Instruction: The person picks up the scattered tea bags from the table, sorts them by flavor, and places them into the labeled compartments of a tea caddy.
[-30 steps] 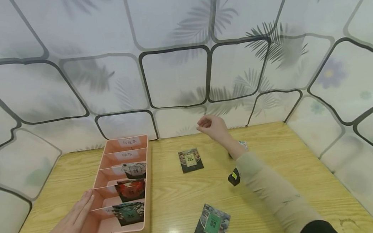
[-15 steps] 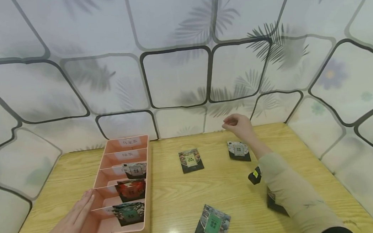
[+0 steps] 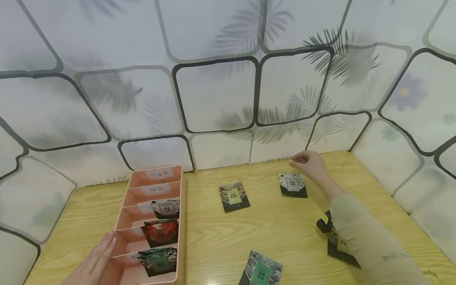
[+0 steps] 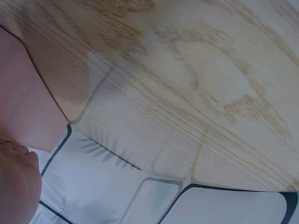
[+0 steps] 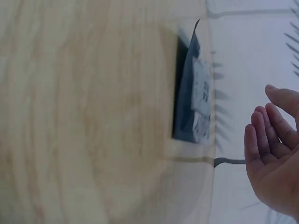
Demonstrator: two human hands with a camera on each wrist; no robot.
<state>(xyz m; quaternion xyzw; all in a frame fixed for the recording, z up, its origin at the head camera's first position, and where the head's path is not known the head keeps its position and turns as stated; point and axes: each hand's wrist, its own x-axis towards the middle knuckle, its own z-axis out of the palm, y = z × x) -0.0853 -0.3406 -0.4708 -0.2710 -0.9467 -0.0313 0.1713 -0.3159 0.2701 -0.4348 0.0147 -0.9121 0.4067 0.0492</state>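
My left hand point(image 3: 83, 273) lies with straight fingers along the left wall of a pink divided box point(image 3: 181, 232), its thumb at the near edge. In the left wrist view, part of the left hand point(image 4: 18, 182) touches the pink wall point(image 4: 28, 98). My right hand point(image 3: 311, 165) hovers over the far right of the table, fingers loosely bent and nothing between them. Just beside it lies a white-and-black tea packet point(image 3: 292, 185). In the right wrist view, the right hand point(image 5: 275, 158) is apart from that tea packet point(image 5: 200, 88).
The box holds a silver packet point(image 3: 166, 208), a red packet point(image 3: 161, 233) and a green packet point(image 3: 159, 261), with written labels in its compartments. On the wooden table point(image 3: 214, 239) lie a yellow-label packet point(image 3: 234, 196), a green-label packet point(image 3: 260, 274) and another packet point(image 3: 342, 251) partly under the right sleeve.
My right hand has moved right and slightly down, uncovering the white-and-black tea packet and part of the packet under the sleeve. The left hand stays on the box.
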